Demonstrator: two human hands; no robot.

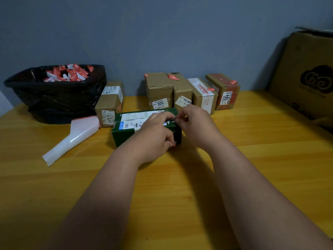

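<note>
A dark green box point(126, 131) with white shipping labels lies on the wooden table point(252, 168) in the middle of the view. My left hand point(155, 134) grips the box's near right end, fingers curled over its top and thumb on the front face. My right hand point(194, 123) is at the box's top right corner, and its thumb and forefinger pinch a small sticker or label edge there. The box's right end is hidden behind both hands.
A bin lined with a black bag point(57, 94) holds red and white paper scraps at the back left. A curled white backing sheet point(72, 139) lies beside it. Several brown parcels point(180, 91) line the wall. A large cardboard box point(306, 76) leans at the right.
</note>
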